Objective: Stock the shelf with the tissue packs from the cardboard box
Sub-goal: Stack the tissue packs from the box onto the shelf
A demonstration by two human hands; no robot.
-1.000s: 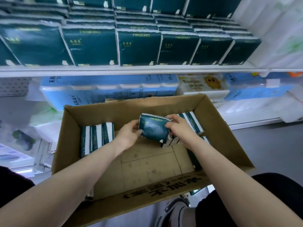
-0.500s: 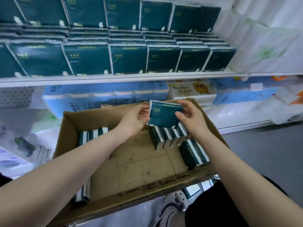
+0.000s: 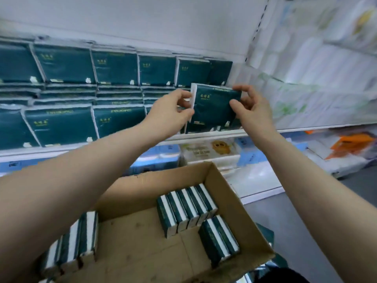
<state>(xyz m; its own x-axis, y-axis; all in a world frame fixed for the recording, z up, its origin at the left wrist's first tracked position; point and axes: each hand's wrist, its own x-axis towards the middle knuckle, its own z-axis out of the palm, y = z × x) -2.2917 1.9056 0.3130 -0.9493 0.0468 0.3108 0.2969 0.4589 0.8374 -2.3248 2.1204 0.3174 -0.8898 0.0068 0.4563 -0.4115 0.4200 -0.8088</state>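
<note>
Gripping of one dark green tissue pack (image 3: 214, 108) is recorded at both hands. The pack is held upright, broad face toward the camera, in front of the right end of the shelf (image 3: 206, 135) and above its front edge. Contact with the goods behind it cannot be told.

The left hand (image 3: 171, 112) is pinched on the pack's white left side, fingers and thumb curled. The right hand (image 3: 253, 108) is curled round the right side, thumb pressed on the front face, fingers at the upper right corner.

The shelf is filled with stocked packs (image 3: 65, 124) of the same green kind, set upright in rows and stacked in tiers.

The cardboard box (image 3: 230, 193) is seen below the arms, flaps up. Inside it:
- a row of packs (image 3: 183, 210) is stood on edge near the far right corner;
- a pair of packs (image 3: 220, 237) is stood just beside that row, against the right wall;
- a further group (image 3: 79, 240) is stood at the left wall, partly hidden by the left forearm.

Bare cardboard floor is visible between the groups.

On the lower shelf, blue packages (image 3: 157, 158) and a pale package with a cartoon figure (image 3: 210, 152) are noted. White bundled rolls (image 3: 326, 88) are stacked to the right of the green packs.
</note>
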